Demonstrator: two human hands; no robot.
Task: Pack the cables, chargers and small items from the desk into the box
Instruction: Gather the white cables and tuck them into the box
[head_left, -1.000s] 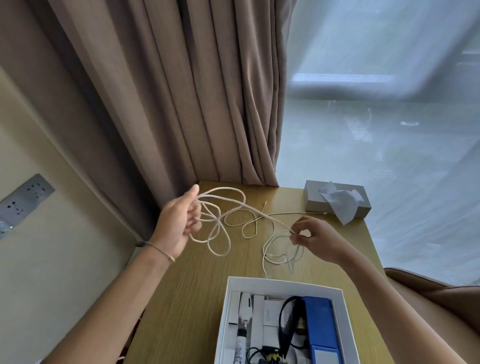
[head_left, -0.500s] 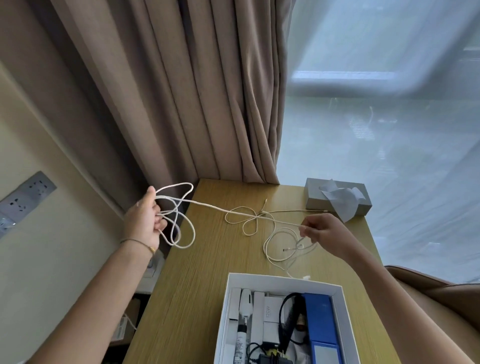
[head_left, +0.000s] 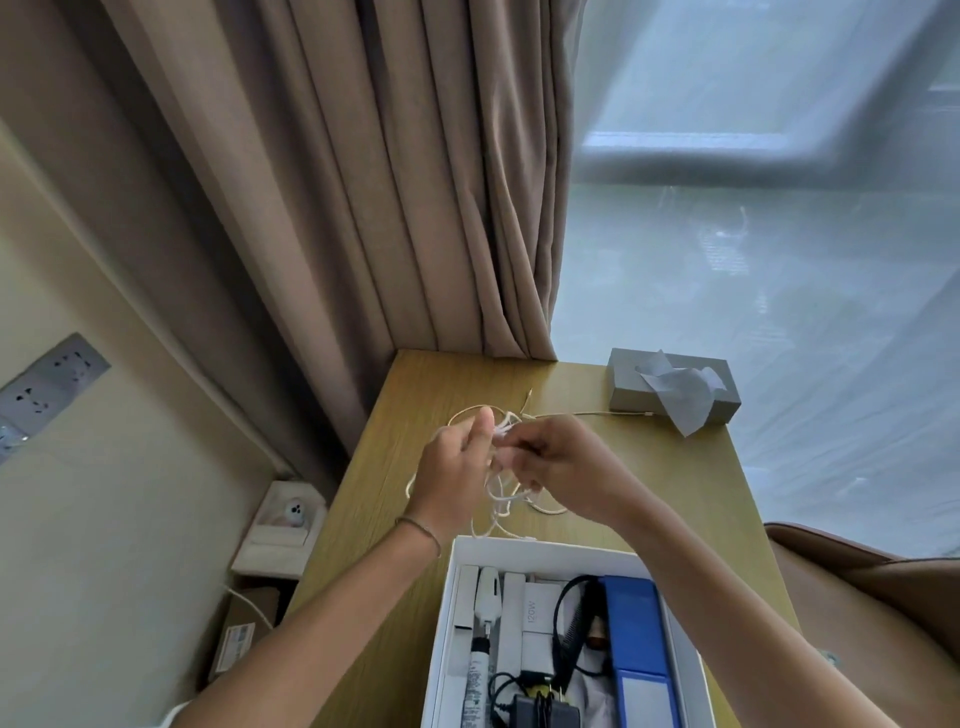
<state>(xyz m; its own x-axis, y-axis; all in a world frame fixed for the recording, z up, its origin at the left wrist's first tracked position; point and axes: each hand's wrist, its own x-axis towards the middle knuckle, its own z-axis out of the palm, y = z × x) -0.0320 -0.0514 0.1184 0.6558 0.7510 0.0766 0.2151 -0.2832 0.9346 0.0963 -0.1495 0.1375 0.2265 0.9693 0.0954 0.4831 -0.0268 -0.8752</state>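
A long white cable (head_left: 571, 414) lies in loops on the wooden desk (head_left: 675, 493). My left hand (head_left: 452, 480) and my right hand (head_left: 563, 467) meet over the middle of the desk, both closed on bunched loops of that cable. One end of it trails right toward the tissue box. Below my hands stands the open white box (head_left: 540, 548), holding white chargers, a black cable, a black adapter and a blue case.
A grey tissue box (head_left: 670, 387) sits at the desk's far right corner. Brown curtains (head_left: 363, 182) hang behind the desk. A wall socket panel (head_left: 49, 382) is on the left wall. A brown chair (head_left: 857, 587) stands at the right.
My left hand, stretched out past the desk's left edge with cable loops, has come back to the middle and met my right hand. The cable is now gathered between both hands.
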